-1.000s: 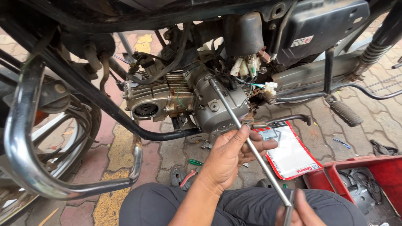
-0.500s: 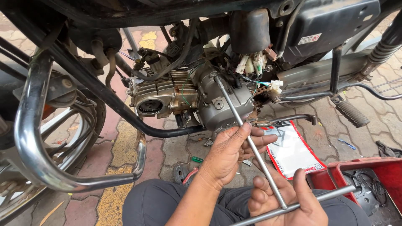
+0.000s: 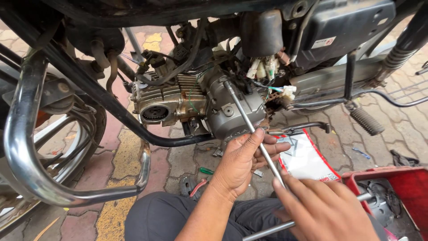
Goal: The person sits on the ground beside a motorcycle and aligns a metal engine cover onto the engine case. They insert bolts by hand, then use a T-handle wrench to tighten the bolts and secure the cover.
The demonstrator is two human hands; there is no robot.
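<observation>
Paved ground of red and yellow bricks (image 3: 127, 151) lies under a motorcycle, and its engine (image 3: 200, 105) sits in the middle of the view behind a chrome crash guard (image 3: 26, 147). A long metal T-shaped wrench (image 3: 249, 127) goes from the engine side cover down toward the person. The left hand (image 3: 243, 163) has its grip closed loosely around the shaft, just below the engine. The right hand (image 3: 325, 209) covers the cross handle at the lower end, with fingers spread over it, so I cannot tell if it is clamped. A red tray (image 3: 410, 183) stands at the right, near a white and red packet (image 3: 307, 158) on the ground.
</observation>
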